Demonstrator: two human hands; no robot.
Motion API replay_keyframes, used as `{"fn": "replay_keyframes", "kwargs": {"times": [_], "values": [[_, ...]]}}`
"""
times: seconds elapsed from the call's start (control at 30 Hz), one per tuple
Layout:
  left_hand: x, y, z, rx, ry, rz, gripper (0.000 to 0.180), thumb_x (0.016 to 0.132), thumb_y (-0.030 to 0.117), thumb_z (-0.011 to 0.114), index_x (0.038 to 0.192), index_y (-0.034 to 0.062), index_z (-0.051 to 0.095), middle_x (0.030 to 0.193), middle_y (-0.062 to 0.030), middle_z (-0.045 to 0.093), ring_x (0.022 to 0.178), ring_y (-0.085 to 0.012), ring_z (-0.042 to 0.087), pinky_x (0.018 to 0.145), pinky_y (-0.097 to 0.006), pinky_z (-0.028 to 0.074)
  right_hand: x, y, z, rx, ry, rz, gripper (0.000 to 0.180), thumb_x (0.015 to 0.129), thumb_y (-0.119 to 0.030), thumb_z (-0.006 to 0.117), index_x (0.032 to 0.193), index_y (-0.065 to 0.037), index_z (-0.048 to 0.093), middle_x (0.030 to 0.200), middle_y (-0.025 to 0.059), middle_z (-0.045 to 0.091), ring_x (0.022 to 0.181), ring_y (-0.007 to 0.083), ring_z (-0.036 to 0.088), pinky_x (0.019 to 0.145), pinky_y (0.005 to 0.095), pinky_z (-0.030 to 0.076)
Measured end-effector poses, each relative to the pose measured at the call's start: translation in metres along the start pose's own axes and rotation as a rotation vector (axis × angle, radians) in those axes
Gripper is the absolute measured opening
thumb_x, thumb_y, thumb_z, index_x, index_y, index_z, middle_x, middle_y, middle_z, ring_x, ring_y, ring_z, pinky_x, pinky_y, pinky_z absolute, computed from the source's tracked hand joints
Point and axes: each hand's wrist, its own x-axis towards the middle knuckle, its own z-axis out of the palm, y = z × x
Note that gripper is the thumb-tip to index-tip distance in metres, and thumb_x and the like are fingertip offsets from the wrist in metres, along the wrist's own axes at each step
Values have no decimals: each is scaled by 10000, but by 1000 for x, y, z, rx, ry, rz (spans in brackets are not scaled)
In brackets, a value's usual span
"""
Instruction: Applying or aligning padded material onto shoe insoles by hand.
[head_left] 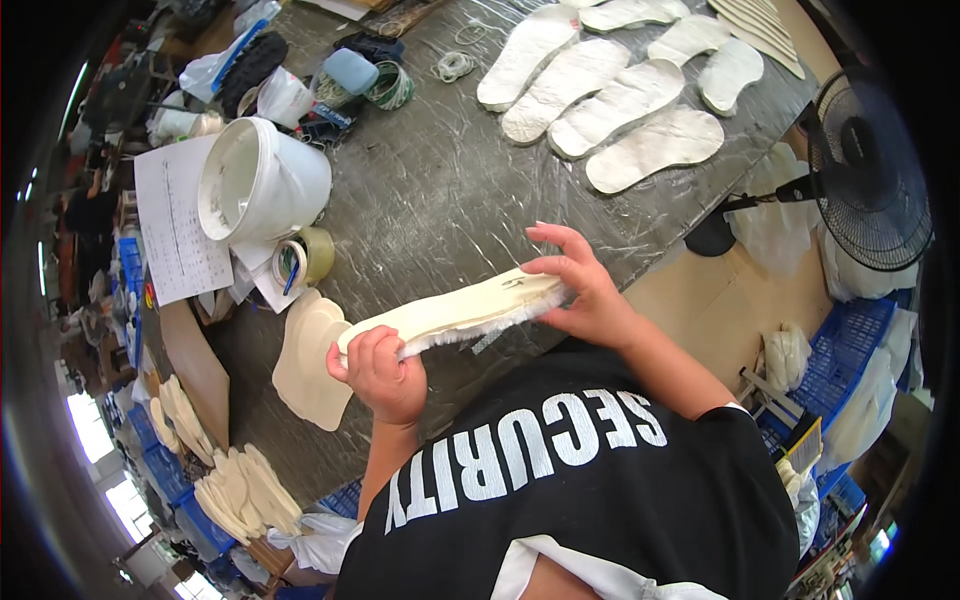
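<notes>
Between my two hands is a cream insole (455,309) with white fluffy pile along its lower edge, held over the near side of the table. My left hand (385,375) wraps round one end, thumb and fingers closed on it. At the other end my right hand (585,285) pinches the insole, with one finger raised off it. Beside my left hand lie several flat cream insole pieces (312,365) in a small pile. Several white fluffy insoles (655,150) are spread out at the far right of the table.
A white bucket (285,180) stands at the left, near rolls of tape (318,253) and a written sheet (180,215). A black fan (865,170) is off the table's right edge. Bundled insoles (245,495) sit at the lower left; a blue crate (835,345) stands at the right.
</notes>
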Motion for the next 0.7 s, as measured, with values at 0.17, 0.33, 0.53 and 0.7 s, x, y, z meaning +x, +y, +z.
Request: {"fn": "replay_keyframes", "kwargs": {"times": [0.17, 0.33, 0.53, 0.7], "values": [[-2, 3, 2, 32, 10, -30, 346, 621, -42, 650, 879, 142, 511, 874, 5, 616, 855, -211, 592, 994, -468, 280, 6, 9, 9, -105, 2, -99, 352, 607, 75, 735, 884, -139, 705, 1269, 100, 543, 1283, 350, 428, 1035, 439, 391], [-5, -2, 6, 57, 79, -6, 356, 609, -38, 631, 913, 126, 547, 969, -31, 596, 909, -243, 580, 940, -483, 321, 14, 3, 7, -221, 66, -312, 359, 583, 92, 692, 839, -160, 690, 1160, 62, 604, 1221, 354, 489, 1044, 499, 382], [-7, -11, 5, -17, 202, -109, 465, 631, -8, 751, 1042, 86, 557, 1061, -97, 581, 991, -301, 539, 921, -438, 357, 17, 10, -3, -218, 181, -312, 320, 596, 109, 659, 793, -144, 658, 1105, 66, 626, 1188, 359, 527, 1076, 556, 345], [-2, -17, -1, -200, 212, -58, 439, 631, -58, 756, 997, 64, 547, 1050, -115, 585, 997, -322, 542, 874, -413, 447, 9, 23, -10, -133, 201, -221, 327, 584, 150, 572, 790, -97, 634, 1133, 125, 607, 1205, 371, 522, 1087, 530, 330]]}}
